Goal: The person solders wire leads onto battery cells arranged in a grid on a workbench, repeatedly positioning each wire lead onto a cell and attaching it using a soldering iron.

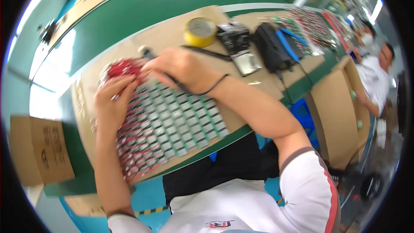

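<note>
My left hand [111, 100] is closed, with thumb and fingers pinched at the edge of a heap of red wires [125, 67]; the wire ends between them are too blurred to make out. Just right of it, my right hand [184, 67] grips a soldering iron, mostly hidden by the fingers. Its black cable [183, 88] loops under the palm to the wrist. The fingertips of both hands nearly meet. Below them lie rows of small silvery-green modules [177, 121], and red leads [140, 142] cover those on the left side.
A yellow tape roll [201, 32], a black stand with a metal tray [247, 62] and a black power unit [271, 45] stand behind my right arm. Blue-handled pliers [290, 45] lie against the unit. Cardboard boxes [41, 151] flank the table; a co-worker [374, 77] sits at right.
</note>
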A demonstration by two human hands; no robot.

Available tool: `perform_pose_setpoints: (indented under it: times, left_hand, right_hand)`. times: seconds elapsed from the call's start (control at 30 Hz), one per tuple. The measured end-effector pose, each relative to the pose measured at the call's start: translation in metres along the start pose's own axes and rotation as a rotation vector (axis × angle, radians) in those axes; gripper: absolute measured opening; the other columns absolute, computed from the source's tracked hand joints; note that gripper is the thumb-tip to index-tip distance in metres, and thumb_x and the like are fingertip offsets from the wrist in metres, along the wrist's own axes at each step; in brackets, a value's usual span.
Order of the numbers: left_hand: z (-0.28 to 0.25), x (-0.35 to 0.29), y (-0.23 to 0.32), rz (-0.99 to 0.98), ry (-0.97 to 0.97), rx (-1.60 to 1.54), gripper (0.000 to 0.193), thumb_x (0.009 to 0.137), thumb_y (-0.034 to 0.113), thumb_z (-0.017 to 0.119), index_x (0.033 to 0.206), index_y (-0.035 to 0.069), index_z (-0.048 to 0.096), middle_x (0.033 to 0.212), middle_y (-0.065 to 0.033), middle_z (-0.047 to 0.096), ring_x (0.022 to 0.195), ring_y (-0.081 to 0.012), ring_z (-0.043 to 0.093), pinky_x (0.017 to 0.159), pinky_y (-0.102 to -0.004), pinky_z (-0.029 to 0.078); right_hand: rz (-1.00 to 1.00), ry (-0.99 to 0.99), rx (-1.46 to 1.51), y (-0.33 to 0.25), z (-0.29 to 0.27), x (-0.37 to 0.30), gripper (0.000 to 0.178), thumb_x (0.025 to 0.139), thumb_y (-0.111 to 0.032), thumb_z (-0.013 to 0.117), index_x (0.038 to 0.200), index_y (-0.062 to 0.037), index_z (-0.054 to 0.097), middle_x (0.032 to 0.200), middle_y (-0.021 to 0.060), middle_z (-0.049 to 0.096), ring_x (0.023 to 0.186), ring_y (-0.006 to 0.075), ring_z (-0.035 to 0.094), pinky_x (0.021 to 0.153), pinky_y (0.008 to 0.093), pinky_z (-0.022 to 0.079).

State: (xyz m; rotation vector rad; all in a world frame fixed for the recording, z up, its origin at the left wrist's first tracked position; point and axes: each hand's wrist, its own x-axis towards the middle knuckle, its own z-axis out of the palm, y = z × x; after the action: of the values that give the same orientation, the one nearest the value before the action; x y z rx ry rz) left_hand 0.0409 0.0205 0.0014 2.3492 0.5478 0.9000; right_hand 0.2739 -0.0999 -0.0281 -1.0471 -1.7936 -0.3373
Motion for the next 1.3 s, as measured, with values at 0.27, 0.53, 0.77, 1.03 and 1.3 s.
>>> perform_pose_setpoints:
  times: [0.27,0.53,0.77,1.03,1.3]
  left_hand:
    - [-0.016,0.009,0.002,-0.463,0.249,-0.154,0.025,0.098,0.024,0.084,0.107,0.001,0.083,0.091,-0.0023,0.078,0.080,-0.0084,0.063,0.073,-0.0259,0.050]
    - [-0.012,0.008,0.018,-0.501,0.069,-0.457,0.022,0.099,0.020,0.083,0.107,-0.001,0.082,0.094,-0.0005,0.075,0.085,-0.0079,0.063,0.077,-0.0237,0.047]
    - [-0.017,-0.003,0.005,-0.348,-0.022,-0.527,0.003,0.096,0.002,0.081,0.096,-0.001,0.080,0.101,-0.0025,0.074,0.092,-0.0088,0.065,0.084,-0.0242,0.050]
    - [-0.031,0.015,0.035,0.065,-0.223,-0.014,0.035,0.087,0.003,0.083,0.121,-0.002,0.080,0.120,-0.0124,0.078,0.106,-0.0223,0.074,0.090,-0.0340,0.057]
    - [-0.018,0.012,0.037,-0.337,-0.480,-0.310,0.011,0.094,0.006,0.083,0.100,-0.003,0.084,0.085,-0.0024,0.076,0.078,-0.0062,0.066,0.069,-0.0250,0.052]
  right_hand:
    - [0.092,-0.061,-0.134,0.011,-0.012,-0.001,0.025,0.092,0.001,0.078,0.116,-0.0053,0.075,0.100,0.0136,0.077,0.085,0.0303,0.075,0.076,0.0389,0.060]
    - [0.563,0.105,0.442,-0.010,-0.010,0.000,0.048,0.091,-0.014,0.091,0.132,-0.0037,0.069,0.109,0.0098,0.081,0.099,0.0162,0.079,0.091,0.0322,0.065]
    - [0.722,0.134,0.677,-0.022,-0.006,0.007,0.032,0.096,-0.002,0.083,0.126,-0.0034,0.072,0.098,0.0048,0.079,0.088,0.0112,0.076,0.080,0.0271,0.062]
    - [0.371,-0.020,0.419,-0.036,-0.026,0.006,0.031,0.091,-0.001,0.083,0.121,-0.0070,0.076,0.097,0.0070,0.078,0.088,0.0146,0.076,0.081,0.0293,0.062]
    - [0.392,-0.050,0.457,-0.047,-0.023,0.008,0.030,0.094,-0.003,0.083,0.122,-0.0067,0.075,0.102,0.0082,0.080,0.093,0.0161,0.078,0.086,0.0321,0.063]
